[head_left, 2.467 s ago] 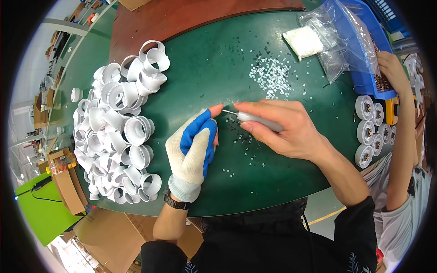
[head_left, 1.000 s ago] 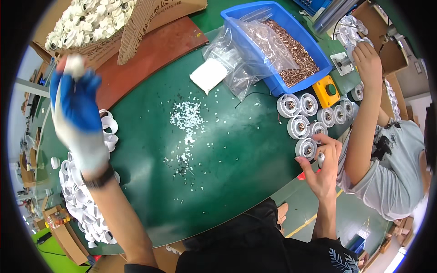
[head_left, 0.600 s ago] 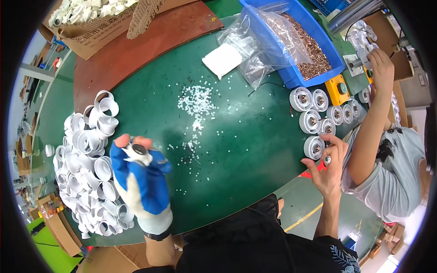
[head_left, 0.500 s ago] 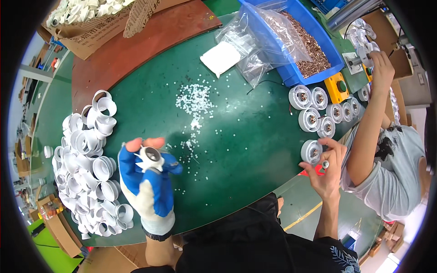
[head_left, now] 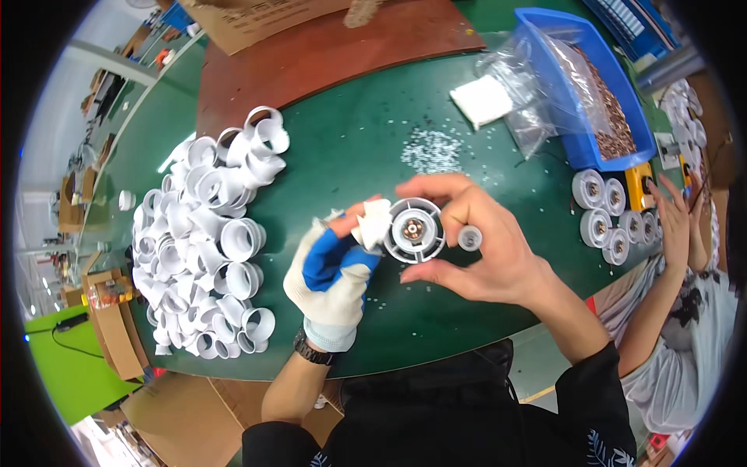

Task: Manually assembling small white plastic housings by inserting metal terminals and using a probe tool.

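Over the middle of the table, my two hands are close together. My left hand (head_left: 331, 272), in a blue and white glove with some bare fingertips, is closed on a small white fan wheel (head_left: 373, 224) with fins. Between the thumb and forefinger of my right hand (head_left: 506, 253) is a round grey-white motor housing (head_left: 415, 231), its spoked face and copper-coloured centre showing. A small round greyish part (head_left: 469, 238) also sits within the right hand's fingers. The fan wheel is right beside the housing's left rim; whether they touch I cannot tell.
White plastic rings (head_left: 210, 202) are heaped at the left. Tiny pale pieces (head_left: 432, 150) lie scattered beyond my hands. A blue bin (head_left: 648, 144) of copper-coloured parts, a white packet (head_left: 481, 101), several housings (head_left: 595, 226) and a yellow button box (head_left: 640, 187) stand right, near a co-worker's hands (head_left: 675, 214).
My right hand has brought the housing leftward from beside the row of housings to my left hand. The left hand has turned the fan wheel toward it. The whole view has shifted.
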{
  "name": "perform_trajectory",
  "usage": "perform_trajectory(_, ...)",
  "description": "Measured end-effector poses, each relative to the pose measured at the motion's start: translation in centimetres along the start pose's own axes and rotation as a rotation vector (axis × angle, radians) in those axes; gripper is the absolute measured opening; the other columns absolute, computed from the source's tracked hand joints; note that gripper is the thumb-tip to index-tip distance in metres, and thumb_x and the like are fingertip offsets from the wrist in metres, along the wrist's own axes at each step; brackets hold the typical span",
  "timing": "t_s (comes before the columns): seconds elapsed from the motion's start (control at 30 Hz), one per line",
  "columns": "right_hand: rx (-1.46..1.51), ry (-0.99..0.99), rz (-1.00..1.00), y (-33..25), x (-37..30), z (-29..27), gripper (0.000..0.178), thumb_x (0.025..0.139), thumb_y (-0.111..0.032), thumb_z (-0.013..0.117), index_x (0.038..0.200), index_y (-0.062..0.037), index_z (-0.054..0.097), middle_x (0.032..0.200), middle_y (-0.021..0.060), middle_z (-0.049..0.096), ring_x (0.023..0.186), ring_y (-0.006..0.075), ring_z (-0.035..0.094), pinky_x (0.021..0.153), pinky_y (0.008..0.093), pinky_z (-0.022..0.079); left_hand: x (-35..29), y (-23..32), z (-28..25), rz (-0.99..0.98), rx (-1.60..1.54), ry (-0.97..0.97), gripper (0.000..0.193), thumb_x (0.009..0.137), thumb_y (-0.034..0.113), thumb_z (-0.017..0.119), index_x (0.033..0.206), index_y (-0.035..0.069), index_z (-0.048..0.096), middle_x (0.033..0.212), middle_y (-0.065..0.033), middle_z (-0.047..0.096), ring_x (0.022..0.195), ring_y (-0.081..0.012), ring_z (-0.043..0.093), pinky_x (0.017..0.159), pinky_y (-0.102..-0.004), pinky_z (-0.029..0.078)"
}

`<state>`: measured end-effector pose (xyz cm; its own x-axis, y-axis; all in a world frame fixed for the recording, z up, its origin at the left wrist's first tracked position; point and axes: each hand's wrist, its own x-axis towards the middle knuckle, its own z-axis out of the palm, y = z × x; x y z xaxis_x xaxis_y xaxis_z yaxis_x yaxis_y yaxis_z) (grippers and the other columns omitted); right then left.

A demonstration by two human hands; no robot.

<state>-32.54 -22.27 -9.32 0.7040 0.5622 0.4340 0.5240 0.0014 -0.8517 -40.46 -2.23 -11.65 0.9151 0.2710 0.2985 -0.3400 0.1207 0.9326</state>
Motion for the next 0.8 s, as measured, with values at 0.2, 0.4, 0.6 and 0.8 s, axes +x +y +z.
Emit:
perform_trajectory(0.2,0.000,-0.112,-0.003,0.5,2.9,1.5,0.058,0.071,-0.007,0.094,0.091,-0.0101,0.040,0.135,0.0262,0.058,0.119,0.0297,0.064,0.096,0.0384,0.052,1.1,1.1,-1.9,0.054,0.181,0.044,0.044,0.088,0.017,0.081,0.121,-0.009,0.066,0.123,-0.0245,0.069,0.110,-0.0311,0.068,0.103,-0.0419,0.049)
perform_trajectory(0.4,0.322,0.044,0.061,1.8,2.1,3.1,0.059,0.071,-0.009,0.094,0.090,-0.0108,0.038,0.136,0.0279,0.059,0.116,0.0280,0.065,0.096,0.0387,0.051,1.5,1.3,-2.2,-0.045,0.391,0.039,0.038,0.084,0.017,0.082,0.112,-0.007,0.073,0.118,-0.0191,0.073,0.103,-0.0263,0.069,0.101,-0.0374,0.049)
perform_trajectory(0.6,0.129,-0.017,-0.054,1.7,2.6,2.2,0.060,0.070,-0.011,0.094,0.091,-0.0110,0.038,0.132,0.0282,0.062,0.112,0.0298,0.065,0.093,0.0383,0.051,2.0,1.1,-2.7,0.099,0.461,-0.121,0.032,0.086,0.013,0.080,0.111,-0.005,0.073,0.118,-0.0218,0.071,0.103,-0.0270,0.068,0.098,-0.0372,0.051)
perform_trajectory(0.8,-0.191,-0.091,-0.195,1.1,3.0,1.9,0.056,0.075,-0.019,0.092,0.096,-0.0082,0.042,0.119,0.0237,0.067,0.098,0.0282,0.066,0.081,0.0369,0.051,1.6,0.5,0.4,-0.107,-0.068,-0.046,0.042,0.086,0.009,0.074,0.124,-0.002,0.059,0.125,-0.0207,0.060,0.107,-0.0286,0.065,0.089,-0.0411,0.057)
